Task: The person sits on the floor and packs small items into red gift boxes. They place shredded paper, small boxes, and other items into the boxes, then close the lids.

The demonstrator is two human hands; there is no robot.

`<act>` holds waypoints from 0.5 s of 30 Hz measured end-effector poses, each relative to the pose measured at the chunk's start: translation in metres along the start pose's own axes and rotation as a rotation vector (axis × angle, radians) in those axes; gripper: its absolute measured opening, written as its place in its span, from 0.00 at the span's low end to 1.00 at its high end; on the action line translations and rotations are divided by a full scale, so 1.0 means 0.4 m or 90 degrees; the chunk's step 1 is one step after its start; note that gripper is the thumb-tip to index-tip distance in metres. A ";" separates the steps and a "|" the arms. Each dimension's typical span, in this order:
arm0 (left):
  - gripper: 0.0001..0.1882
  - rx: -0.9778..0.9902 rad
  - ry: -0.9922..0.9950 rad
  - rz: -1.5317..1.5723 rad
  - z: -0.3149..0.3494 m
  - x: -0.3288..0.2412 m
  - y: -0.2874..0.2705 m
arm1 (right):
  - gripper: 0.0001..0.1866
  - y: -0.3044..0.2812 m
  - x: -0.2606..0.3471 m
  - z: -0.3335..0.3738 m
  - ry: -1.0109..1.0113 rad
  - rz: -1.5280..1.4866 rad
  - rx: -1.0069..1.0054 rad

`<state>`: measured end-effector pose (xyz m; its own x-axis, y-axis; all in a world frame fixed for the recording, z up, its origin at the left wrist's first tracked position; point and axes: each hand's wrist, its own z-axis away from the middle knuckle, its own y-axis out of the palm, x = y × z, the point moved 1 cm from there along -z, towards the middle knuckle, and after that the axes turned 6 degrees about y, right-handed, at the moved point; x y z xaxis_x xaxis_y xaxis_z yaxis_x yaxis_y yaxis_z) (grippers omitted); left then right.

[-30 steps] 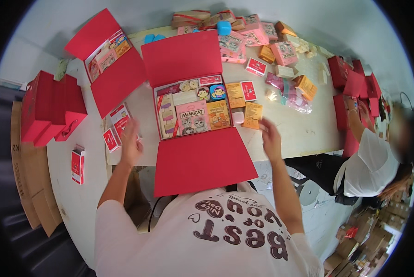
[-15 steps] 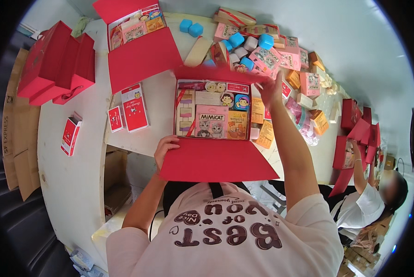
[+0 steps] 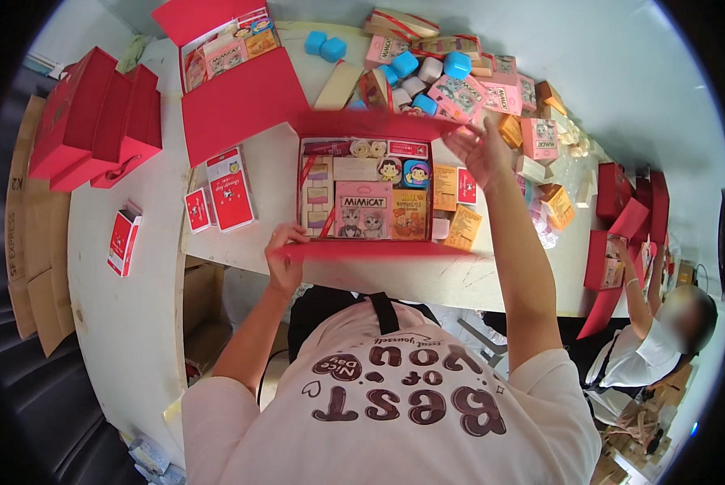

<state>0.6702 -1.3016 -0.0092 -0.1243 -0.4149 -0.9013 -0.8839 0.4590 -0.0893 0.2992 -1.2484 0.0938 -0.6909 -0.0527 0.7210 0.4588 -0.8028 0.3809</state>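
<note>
In front of me on the table lies a red gift box [image 3: 304, 190] with two flaps, one at its far side and one at its near side. Inside are a pink cat-print box [image 3: 364, 212], an orange snack box [image 3: 410, 217], two round-cornered cartoon-face pieces [image 3: 403, 172], cream flowers [image 3: 368, 149] and cream cartons. My left hand [image 3: 285, 257] has its fingers closed on the left end of the near flap [image 3: 378, 249], which stands raised and blurred. Stretched fingers of my right hand [image 3: 483, 158] are by the right end of the far flap [image 3: 370, 123].
Another filled red box [image 3: 241, 97] stands open at far left, beside stacked red boxes [image 3: 96, 121]. Red-and-white packs [image 3: 231, 190] lie left. A pile of pink boxes [image 3: 459, 97], blue cubes [image 3: 458, 65] and orange boxes [image 3: 556, 206] covers the far right. A co-worker [image 3: 649, 339] handles red boxes at right.
The near flap has swung up from lying flat toward me, with my left hand at its left end. My right hand stays by the far flap's right end.
</note>
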 end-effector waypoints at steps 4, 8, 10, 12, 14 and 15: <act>0.17 -0.086 -0.098 -0.024 -0.060 0.037 0.046 | 0.39 0.053 0.060 -0.047 -0.092 0.358 0.018; 0.25 -0.117 -0.077 -0.462 -0.119 0.062 0.099 | 0.36 0.087 0.075 -0.093 -0.160 0.269 -0.003; 0.26 -0.109 -0.143 -0.474 -0.113 0.116 0.104 | 0.31 0.083 0.069 -0.101 -0.137 0.283 0.003; 0.27 -0.075 -0.231 -0.315 -0.110 0.160 0.101 | 0.24 0.053 0.045 -0.098 -0.129 0.354 0.057; 0.27 -0.024 -0.330 0.015 -0.114 0.181 0.083 | 0.19 0.030 0.004 -0.025 -0.200 0.405 0.161; 0.28 -0.041 -0.370 0.077 -0.105 0.201 0.073 | 0.20 0.012 -0.022 0.007 -0.276 0.453 0.166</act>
<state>0.6154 -1.3544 -0.0663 0.0247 0.1431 -0.9894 -0.9070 0.4195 0.0380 0.3091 -1.2499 0.0909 0.0581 -0.2164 0.9746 0.8506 -0.5003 -0.1618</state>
